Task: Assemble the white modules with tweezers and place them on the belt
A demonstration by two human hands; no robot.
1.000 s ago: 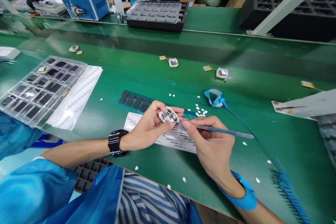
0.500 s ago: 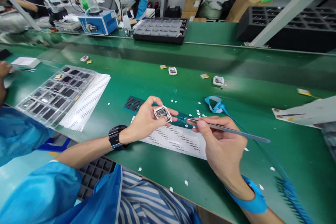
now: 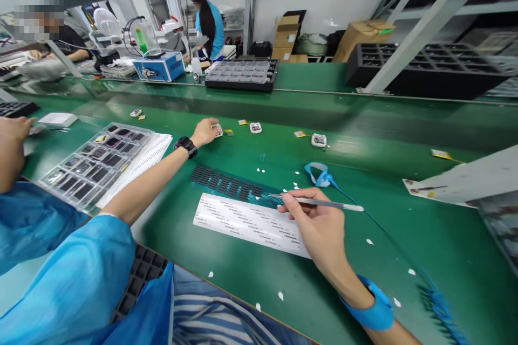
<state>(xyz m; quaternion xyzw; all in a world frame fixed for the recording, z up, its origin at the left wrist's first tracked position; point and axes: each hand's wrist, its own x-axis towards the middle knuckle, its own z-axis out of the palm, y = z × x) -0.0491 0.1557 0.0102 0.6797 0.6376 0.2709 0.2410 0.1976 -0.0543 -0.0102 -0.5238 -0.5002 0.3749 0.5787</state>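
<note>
My left hand (image 3: 204, 132), wearing a black watch on its wrist, is stretched out to the far side of the bench. Its fingers close round a small white-cased circuit module (image 3: 219, 130), mostly hidden by them, with a yellow-edged battery (image 3: 229, 132) beside it. Tweezers (image 3: 343, 205) lie in the grip of my right hand (image 3: 319, 221), their tips pointing left. Below those tips is a teal sheet of black adhesive pieces (image 3: 226, 184). A white printed strip (image 3: 246, 225) lies nearer me, partly under the right hand.
More white modules (image 3: 255, 128) (image 3: 319, 140) with batteries lie along the back. A clear compartment tray (image 3: 91, 164) holds dark parts at left, near a co-worker's hand (image 3: 14, 145). A blue wrist strap and cord (image 3: 319, 174) lie at right. White scraps dot the bench.
My left hand has moved forward and left with the module, from above the teal sheet to the back of the bench. My right hand still holds the tweezers, and the view has tilted upward.
</note>
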